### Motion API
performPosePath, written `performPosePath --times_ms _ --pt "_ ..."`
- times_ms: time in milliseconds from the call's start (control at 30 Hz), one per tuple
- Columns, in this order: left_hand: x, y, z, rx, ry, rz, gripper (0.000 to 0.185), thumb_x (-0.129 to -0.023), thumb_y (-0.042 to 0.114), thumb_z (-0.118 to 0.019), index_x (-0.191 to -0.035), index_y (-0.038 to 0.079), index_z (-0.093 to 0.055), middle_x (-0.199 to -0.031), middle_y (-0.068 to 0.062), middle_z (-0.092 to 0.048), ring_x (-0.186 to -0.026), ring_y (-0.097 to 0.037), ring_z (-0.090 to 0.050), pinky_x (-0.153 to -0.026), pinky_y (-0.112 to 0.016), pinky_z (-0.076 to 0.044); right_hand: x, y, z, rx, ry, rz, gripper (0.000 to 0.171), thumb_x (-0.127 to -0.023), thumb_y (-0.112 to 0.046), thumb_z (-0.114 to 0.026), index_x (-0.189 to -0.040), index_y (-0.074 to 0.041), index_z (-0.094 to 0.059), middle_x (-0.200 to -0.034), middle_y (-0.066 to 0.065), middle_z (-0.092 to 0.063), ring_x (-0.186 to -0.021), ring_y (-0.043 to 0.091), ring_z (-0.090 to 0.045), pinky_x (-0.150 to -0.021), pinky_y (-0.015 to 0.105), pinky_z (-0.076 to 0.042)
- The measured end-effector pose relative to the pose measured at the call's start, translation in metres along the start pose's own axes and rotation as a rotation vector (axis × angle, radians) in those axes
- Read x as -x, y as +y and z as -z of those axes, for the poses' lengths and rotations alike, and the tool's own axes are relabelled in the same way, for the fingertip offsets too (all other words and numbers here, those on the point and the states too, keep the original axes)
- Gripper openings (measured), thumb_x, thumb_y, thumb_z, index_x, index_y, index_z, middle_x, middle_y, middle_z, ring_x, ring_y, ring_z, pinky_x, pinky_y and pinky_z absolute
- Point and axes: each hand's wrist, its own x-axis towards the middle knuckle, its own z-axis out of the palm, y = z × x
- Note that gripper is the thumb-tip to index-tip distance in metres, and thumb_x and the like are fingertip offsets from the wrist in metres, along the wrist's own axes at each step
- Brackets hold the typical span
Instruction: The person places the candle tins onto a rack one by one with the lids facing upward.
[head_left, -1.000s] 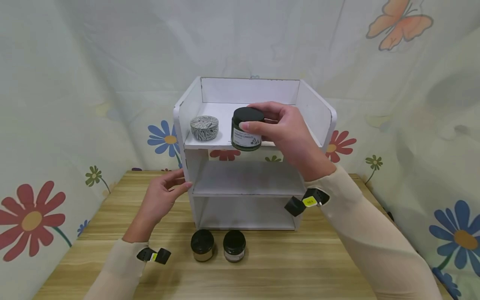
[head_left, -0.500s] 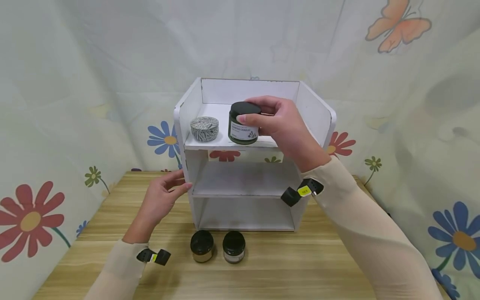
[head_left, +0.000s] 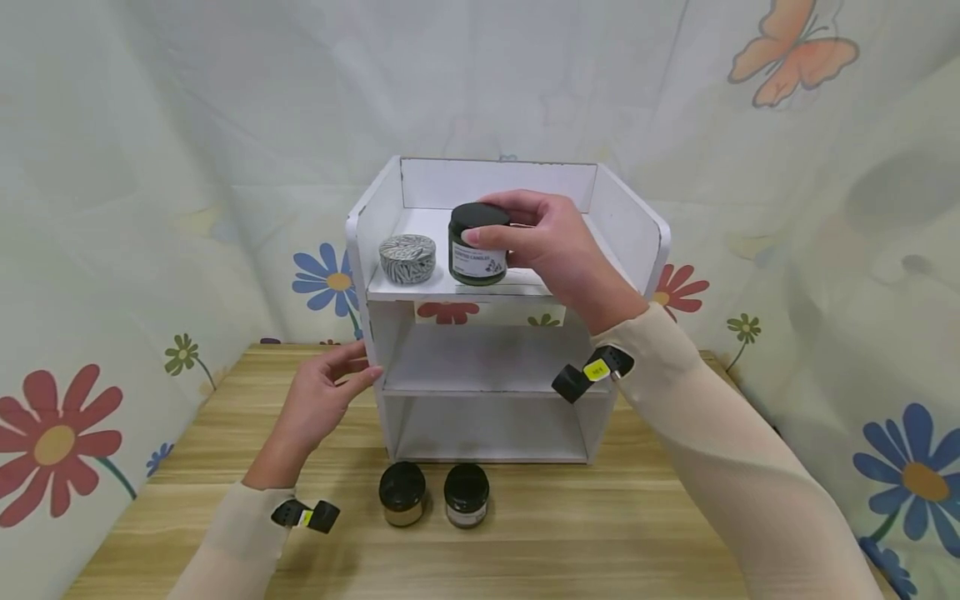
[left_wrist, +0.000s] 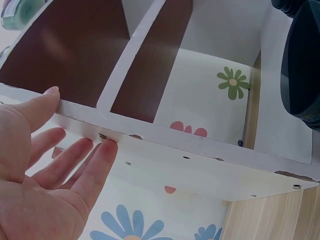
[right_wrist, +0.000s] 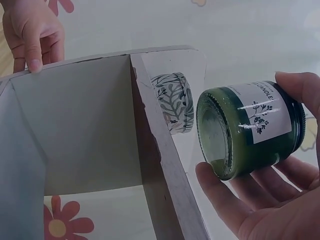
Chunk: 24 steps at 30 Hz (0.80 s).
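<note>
Right hand (head_left: pixel 558 250) gripped the green glass candle jar (head_left: pixel 477 245) around its black lid and upper wall, fingers curled, thumb on the near side; jar sat over the front part of the top shelf of the white shelf unit (head_left: pixel 633 225), just right of the patterned tin (head_left: pixel 407 257), close but apart. Couldn't tell from the head view whether the jar base touched the shelf board; the right wrist view showed the thick clear base with the board edge beside it, contact not resolvable. Jar label was white with small dark print and a sprig drawing, text too small to read. Fingers hid part of the lid. Left hand (head_left: pixel 324 397) lay relaxed, fingers straight, fingertips (left_wrist: pixel 107 148) touching the front edge of the unit's left side panel at middle-shelf height, holding nothing. Unit was painted board, chipped along the edges, with screw heads showing in the left wrist view; no back on the lower bays, floral cloth visible through them. Tin was round, low, leaf-print. Two small dark-lidded jars (head_left: pixel 434 493) stood side by side on the wood-grain table (head_left: pixel 600 533) in front of the unit; labels unreadable. Dark round object at the left wrist view's right edge was cut off, not identifiable
</note>
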Motion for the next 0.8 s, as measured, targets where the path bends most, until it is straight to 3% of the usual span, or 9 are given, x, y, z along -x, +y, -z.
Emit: performPosePath --times_ms 433,800 --pt "0.000 0.000 0.000 0.004 0.000 0.014 0.061 -0.094 0.048 -0.071 -0.148 0.022 -0.057 -0.147 -0.007 -0.059 -0.131 -0.034 -0.060 -0.108 -0.057 -0.050 -0.008 -0.001 0.000 0.022 0.035 -0.037 0.039 -0.086 -0.019 -0.083 -0.122 -0.011 -0.073 -0.122 0.009 -0.072 -0.108 0.025 -0.069 -0.094 0.041 -0.061" --pt "0.001 0.000 0.000 -0.001 -0.001 0.011 0.061 -0.095 0.048 -0.070 -0.148 0.022 -0.056 -0.147 -0.007 -0.059 -0.131 -0.034 -0.060 -0.108 -0.057 -0.051 -0.016 0.003 -0.003 0.022 0.043 -0.039 0.039 -0.086 -0.014 -0.083 -0.123 -0.007 -0.073 -0.121 0.011 -0.072 -0.106 0.023 -0.070 -0.095 0.036 -0.061"
